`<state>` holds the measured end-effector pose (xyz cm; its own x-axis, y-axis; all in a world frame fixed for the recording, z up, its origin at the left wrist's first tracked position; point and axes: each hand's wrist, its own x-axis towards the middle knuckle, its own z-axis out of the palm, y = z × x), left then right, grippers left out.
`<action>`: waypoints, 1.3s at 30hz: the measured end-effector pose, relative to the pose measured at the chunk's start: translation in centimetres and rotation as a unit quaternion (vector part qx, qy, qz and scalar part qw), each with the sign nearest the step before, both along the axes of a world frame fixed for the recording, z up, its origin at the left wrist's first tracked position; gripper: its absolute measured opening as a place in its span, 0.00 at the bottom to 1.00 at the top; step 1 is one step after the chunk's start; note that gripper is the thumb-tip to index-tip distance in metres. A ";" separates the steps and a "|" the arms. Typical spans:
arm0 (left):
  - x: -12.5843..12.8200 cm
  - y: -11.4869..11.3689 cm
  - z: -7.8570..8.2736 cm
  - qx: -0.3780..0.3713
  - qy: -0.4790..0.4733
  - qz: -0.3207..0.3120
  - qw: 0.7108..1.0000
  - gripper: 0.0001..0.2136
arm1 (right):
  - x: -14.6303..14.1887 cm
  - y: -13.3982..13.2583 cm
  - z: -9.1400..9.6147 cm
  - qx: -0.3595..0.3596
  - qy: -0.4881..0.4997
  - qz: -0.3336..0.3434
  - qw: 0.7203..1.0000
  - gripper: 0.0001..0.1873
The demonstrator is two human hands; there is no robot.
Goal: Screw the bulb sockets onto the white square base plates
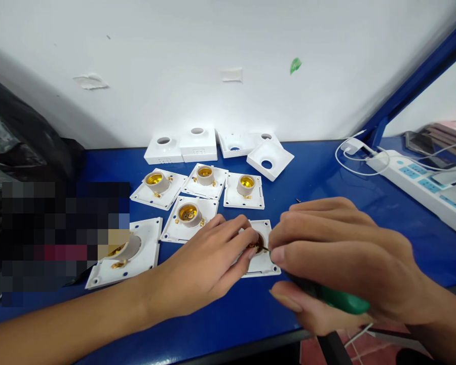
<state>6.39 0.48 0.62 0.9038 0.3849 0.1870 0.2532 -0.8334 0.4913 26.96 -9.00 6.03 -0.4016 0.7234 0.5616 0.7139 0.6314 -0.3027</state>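
Note:
My right hand (342,248) is closed round a screwdriver (345,300) with a green and dark handle. Its thin shaft points left into the brass-lined socket of a lamp holder (268,264), a square white base lying on the blue table. My left hand (216,253) grips that lamp holder at the socket from the left, fingers bent; the fingertips partly cover the socket. Just left and behind are several similar lamp holders, among them one close by (171,228) and one at the back right (233,196). The screwdriver's tip and the screw under it are hard to make out.
White square covers with round holes, such as one lying tilted (281,165), line the wall. A small screw (298,201) lies on the blue table (213,324). At the right are a power strip (421,187) and a white cable. A black plastic bag (19,126) stands left.

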 end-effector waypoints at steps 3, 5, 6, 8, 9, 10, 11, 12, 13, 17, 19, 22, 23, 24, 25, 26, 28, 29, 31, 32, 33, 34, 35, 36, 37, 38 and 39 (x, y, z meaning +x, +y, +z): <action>0.1 -0.1 0.0 0.004 -0.002 -0.021 1.000 0.14 | -0.3 0.2 0.0 0.026 0.020 0.003 0.999 0.06; 0.2 -0.3 -0.2 0.011 0.005 -0.018 1.000 0.14 | -0.5 0.7 0.0 0.035 0.019 0.012 0.999 0.09; 0.2 -0.5 -0.3 0.019 0.013 -0.018 1.000 0.13 | -0.5 1.0 -0.1 0.040 0.019 0.020 0.999 0.10; 0.3 -0.8 -0.6 0.041 0.027 -0.025 0.998 0.12 | -0.5 1.7 -0.4 0.050 0.036 0.050 0.997 0.09; 0.4 -0.9 -0.7 0.053 0.031 -0.032 0.998 0.12 | -0.5 2.0 -0.5 0.060 0.062 0.072 0.994 0.07; 0.4 -1.0 -0.8 0.067 0.030 -0.036 0.997 0.12 | -0.4 2.4 -0.7 0.072 0.094 0.099 0.988 0.05; 0.4 -1.1 -0.9 0.082 0.025 -0.039 0.996 0.12 | -0.4 2.7 -0.9 0.075 0.124 0.119 0.982 0.05; 0.4 -1.2 -0.9 0.100 0.016 -0.039 0.994 0.12 | -0.3 3.0 -1.1 0.080 0.146 0.125 0.978 0.06; 0.3 -1.2 -0.9 0.118 0.008 -0.039 0.992 0.12 | -0.3 3.2 -1.3 0.080 0.161 0.120 0.976 0.08; -0.1 -1.2 -1.2 0.161 -0.008 -0.038 0.986 0.10 | -0.3 3.8 -2.2 0.102 0.225 0.084 0.965 0.15; -0.3 -1.2 -1.4 0.165 -0.011 -0.036 0.986 0.09 | -0.3 4.1 -2.8 0.127 0.262 0.071 0.954 0.23; -0.5 -1.3 -1.6 0.156 -0.017 -0.030 0.987 0.09 | -0.4 4.5 -3.6 0.143 0.288 0.056 0.945 0.27; -0.5 -1.3 -1.5 0.146 -0.017 -0.029 0.989 0.09 | -0.4 4.6 -3.8 0.138 0.294 0.060 0.944 0.25; -0.5 -1.3 -1.5 0.134 -0.017 -0.029 0.990 0.09 | -0.4 4.7 -3.9 0.130 0.296 0.067 0.944 0.24; -0.5 -1.3 -1.4 0.119 -0.017 -0.028 0.992 0.08 | -0.3 4.9 -3.9 0.123 0.293 0.074 0.945 0.24; -0.5 -1.3 -1.3 0.104 -0.017 -0.028 0.994 0.09 | -0.3 5.0 -3.9 0.122 0.290 0.080 0.946 0.23; -0.5 -1.2 -1.2 0.083 -0.022 -0.023 0.996 0.11 | -0.2 5.1 -3.8 0.128 0.279 0.084 0.948 0.23; -0.4 -1.2 -1.2 0.079 -0.026 -0.018 0.996 0.12 | -0.2 5.1 -3.8 0.135 0.273 0.085 0.949 0.23; -0.4 -1.1 -1.2 0.075 -0.031 -0.011 0.997 0.13 | -0.2 5.1 -3.7 0.139 0.272 0.085 0.948 0.23; -0.4 -1.1 -1.2 0.069 -0.032 -0.009 0.997 0.14 | -0.2 5.0 -3.7 0.134 0.275 0.085 0.948 0.23; -0.4 -1.1 -1.3 0.062 -0.031 -0.008 0.998 0.14 | -0.1 4.9 -3.7 0.127 0.278 0.084 0.949 0.23; -0.4 -1.1 -1.3 0.054 -0.029 -0.007 0.998 0.15 | -0.1 4.9 -3.7 0.120 0.280 0.083 0.949 0.23; -0.4 -1.1 -1.3 0.049 -0.028 -0.006 0.998 0.15 | -0.1 4.8 -3.7 0.116 0.281 0.082 0.949 0.23; -0.4 -1.1 -1.3 0.047 -0.026 -0.005 0.999 0.16 | -0.1 4.7 -3.7 0.115 0.280 0.083 0.949 0.24; -0.4 -1.1 -1.3 0.046 -0.025 -0.004 0.999 0.16 | 0.0 4.6 -3.7 0.115 0.278 0.082 0.950 0.24; -0.4 -1.1 -1.3 0.045 -0.025 -0.004 0.999 0.16 | 0.0 4.6 -3.7 0.117 0.274 0.081 0.951 0.24; -0.4 -1.1 -1.4 0.044 -0.025 -0.003 0.999 0.16 | 0.0 4.5 -3.7 0.119 0.269 0.081 0.952 0.24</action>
<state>5.99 -0.61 -0.78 0.8952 0.3590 0.2642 0.2251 -0.8757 0.4271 26.96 -4.54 2.36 -0.1050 0.5037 0.8574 0.3832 0.8161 -0.4326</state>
